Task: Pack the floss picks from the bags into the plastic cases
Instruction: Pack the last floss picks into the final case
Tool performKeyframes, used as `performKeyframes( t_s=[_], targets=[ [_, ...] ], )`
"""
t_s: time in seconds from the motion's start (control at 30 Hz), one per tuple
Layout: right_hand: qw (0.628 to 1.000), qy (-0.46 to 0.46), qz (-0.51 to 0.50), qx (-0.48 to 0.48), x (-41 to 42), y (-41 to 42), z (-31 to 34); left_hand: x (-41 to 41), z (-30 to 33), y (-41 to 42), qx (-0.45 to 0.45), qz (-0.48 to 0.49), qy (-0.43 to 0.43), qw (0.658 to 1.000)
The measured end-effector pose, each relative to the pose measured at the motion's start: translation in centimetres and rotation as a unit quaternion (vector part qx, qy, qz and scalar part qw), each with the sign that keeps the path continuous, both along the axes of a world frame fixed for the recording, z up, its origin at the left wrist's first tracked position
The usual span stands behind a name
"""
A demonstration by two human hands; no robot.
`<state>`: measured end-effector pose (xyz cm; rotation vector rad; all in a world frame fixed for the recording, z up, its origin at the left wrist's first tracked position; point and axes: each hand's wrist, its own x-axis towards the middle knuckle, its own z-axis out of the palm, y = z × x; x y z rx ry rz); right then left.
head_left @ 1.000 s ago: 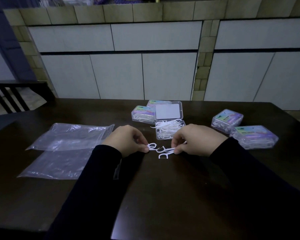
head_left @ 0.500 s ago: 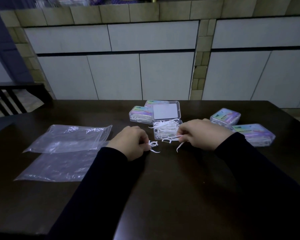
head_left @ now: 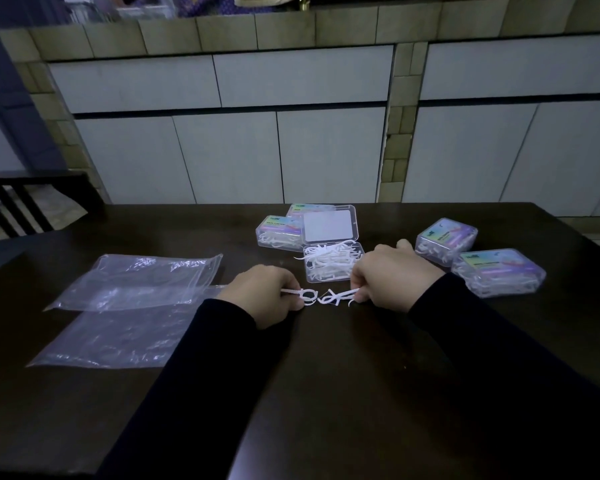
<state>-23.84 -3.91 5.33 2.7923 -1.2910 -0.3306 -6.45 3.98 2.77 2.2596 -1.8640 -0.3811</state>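
**Both hands pinch floss picks just in front of the open case**

A dark wooden worktop [head_left: 326, 393] fills the lower view, with pale cabinet doors [head_left: 229, 157] standing behind its far edge and a dark chair [head_left: 32, 192] at far left.

On the left half of the worktop lie two clear plastic bags [head_left: 125, 306], flat and overlapping, the farther one partly covering the nearer.

At the far middle sits the open plastic case [head_left: 333, 268], its lid [head_left: 329, 225] tipped back, its tray heaped with white floss picks that spill over the rim. Touching its left side are two closed cases [head_left: 278, 233], one behind the other, each with a coloured label. To the right, well apart from the open case, sit two more closed cases [head_left: 471, 258], just beside each other, also filled with picks.

The person's arms, in dark sleeves [head_left: 499, 358], reach in from the near edge. The left hand [head_left: 260, 294] is curled, its fingertips pinching a few loose floss picks [head_left: 302, 295]. The right hand [head_left: 392, 275] is likewise curled and pinches another small cluster of picks [head_left: 340, 296]. The two clusters lie near each other between the hands, low over the worktop, just near of the open case; whether they touch the worktop I cannot tell.
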Motion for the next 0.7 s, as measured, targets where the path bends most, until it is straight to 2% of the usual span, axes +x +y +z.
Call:
performKeyframes(
  t_s=[0.17,0.37,0.47,0.57,0.7],
  targets=[
    [0.997,0.052,0.023,-0.046,0.2,0.3,-0.7,-0.5,-0.1,-0.2,-0.014,-0.027,-0.063,0.998],
    [1.0,0.011,0.016,-0.015,-0.1,0.4,-0.1,-0.4,0.3,-0.1,-0.117,0.015,-0.023,0.993],
    [1.0,-0.011,0.0,0.011,-0.1,0.4,0.3,-0.6,0.5,0.1,-0.208,0.018,-0.028,0.978],
    [0.997,-0.066,-0.008,0.029,-0.5,0.2,1.0,-0.8,0.4,-0.1,-0.28,0.039,0.026,0.959],
    [0.976,-0.219,-0.011,-0.012,-0.9,-1.3,1.0,-1.7,0.6,-1.0,-0.339,0.077,0.097,0.933]
  ],
)
